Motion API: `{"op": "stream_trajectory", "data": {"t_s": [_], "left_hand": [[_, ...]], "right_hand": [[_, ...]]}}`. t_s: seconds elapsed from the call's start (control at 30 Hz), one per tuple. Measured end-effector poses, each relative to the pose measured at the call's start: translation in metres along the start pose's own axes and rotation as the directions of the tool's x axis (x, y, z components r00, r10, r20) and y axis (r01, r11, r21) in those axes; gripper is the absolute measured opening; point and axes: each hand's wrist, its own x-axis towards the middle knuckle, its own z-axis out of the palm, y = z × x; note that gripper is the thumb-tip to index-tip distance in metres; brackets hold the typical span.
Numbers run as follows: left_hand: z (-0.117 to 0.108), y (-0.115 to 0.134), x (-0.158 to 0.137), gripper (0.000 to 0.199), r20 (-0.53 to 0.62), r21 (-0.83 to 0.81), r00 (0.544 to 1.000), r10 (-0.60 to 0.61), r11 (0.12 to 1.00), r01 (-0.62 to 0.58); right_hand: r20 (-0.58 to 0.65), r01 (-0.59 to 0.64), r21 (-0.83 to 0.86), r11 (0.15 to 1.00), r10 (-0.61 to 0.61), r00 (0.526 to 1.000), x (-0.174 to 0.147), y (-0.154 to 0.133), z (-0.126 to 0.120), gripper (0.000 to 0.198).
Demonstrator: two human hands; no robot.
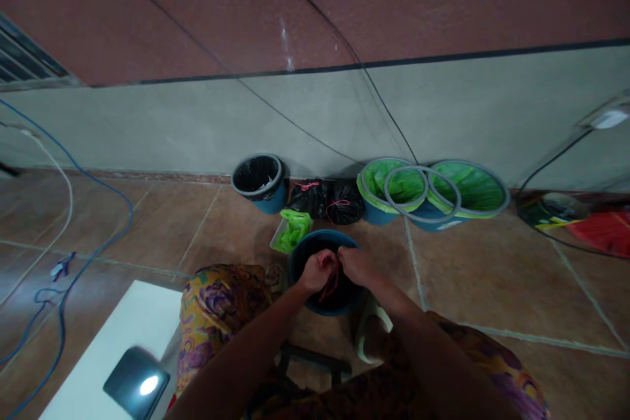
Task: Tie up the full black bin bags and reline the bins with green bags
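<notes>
Over a blue bin (301, 239) standing between my feet, my two hands are close together. My left hand (315, 270) is closed on a thin red string (331, 283), whose loose ends hang down into the bin. My right hand (353, 264) is closed right beside it, fingers pinched at the string. The dark inside of the bin lies beneath my hands, and what it contains is too dim to make out. Beyond the bin lie two black bags tied with red string, one (310, 199) at left and one (346, 203) at right.
A black-lined bin (275, 198) stands by the wall. A small container (281, 236) holds green bags (296, 228). To the right are green-lined bins (467, 187) with loose grey rings (443, 218). A white board (118, 315) carries a dark lit device (130, 377). A blue cable (105, 243) crosses the floor.
</notes>
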Motion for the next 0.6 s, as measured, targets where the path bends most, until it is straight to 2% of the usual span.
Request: {"op": "stream_trajectory", "data": {"t_s": [0.07, 0.17, 0.4, 0.6], "left_hand": [[-0.001, 0.002, 0.000, 0.008, -0.009, -0.013, 1.000, -0.015, 1.000, 0.015], [-0.002, 0.004, 0.000, 0.007, -0.031, -0.033, 0.998, -0.049, 0.998, 0.048], [-0.002, -0.005, 0.001, 0.006, -0.033, -0.074, 0.999, -0.038, 0.997, 0.036], [-0.002, -0.012, 0.005, 0.003, -0.030, 0.004, 0.999, -0.038, 0.999, 0.038]], "right_hand": [[-0.025, 0.004, -0.024, 1.000, -0.004, 1.000, 0.000, 0.002, -0.003, 0.025], [-0.019, -0.046, 0.102, 0.994, 0.049, 0.999, 0.000, 0.005, -0.010, 0.029], [0.089, -0.054, 0.236, 0.970, 0.033, 0.995, -0.001, 0.001, -0.009, 0.025], [-0.022, 0.034, -0.052, 0.998, -0.035, 0.999, -0.002, 0.002, -0.006, 0.022]]}}
